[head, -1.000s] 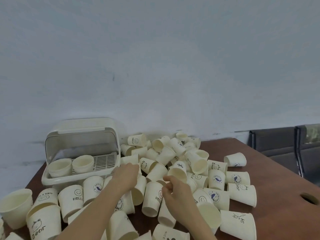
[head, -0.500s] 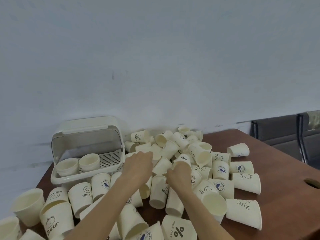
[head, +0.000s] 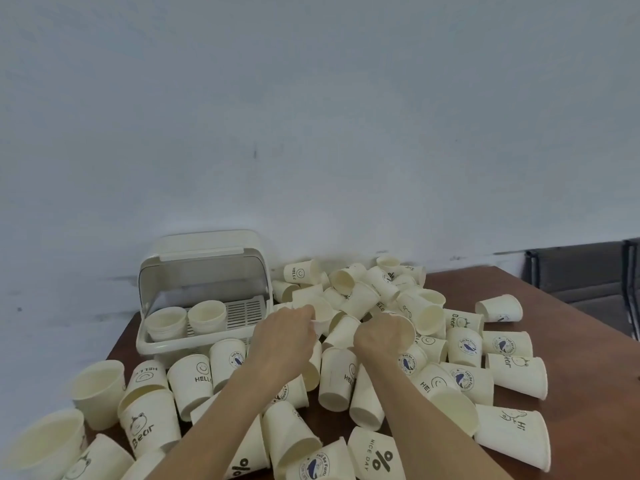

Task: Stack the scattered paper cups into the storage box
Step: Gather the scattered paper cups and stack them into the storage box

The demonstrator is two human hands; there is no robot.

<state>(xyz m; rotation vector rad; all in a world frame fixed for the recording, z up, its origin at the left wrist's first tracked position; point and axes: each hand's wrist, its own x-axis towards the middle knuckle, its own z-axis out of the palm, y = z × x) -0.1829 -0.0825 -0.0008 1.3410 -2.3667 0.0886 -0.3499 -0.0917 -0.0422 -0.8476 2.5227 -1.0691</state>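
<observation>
Both hands have closed on cups: my left hand (head: 284,336) pinches one paper cup (head: 320,315), my right hand (head: 379,337) another (head: 403,325). I've reached farther into the heap; the storage box (head: 204,292) at ten o'clock holds two stacks.

Cream paper cups (head: 429,312) strewn on their sides beside an open storage box (head: 204,296) holding two upright stacks.

One storage box (head: 207,261), two hands, dozens of paper cups (head: 360,299).
Two cup stacks (head: 187,320) stand inside the box at left centre of the frame; the loose cups on the bench (head: 571,327) overlap too much for an exact count, several dozen at least. Left hand (head: 284,336), right hand (head: 382,336).
</observation>
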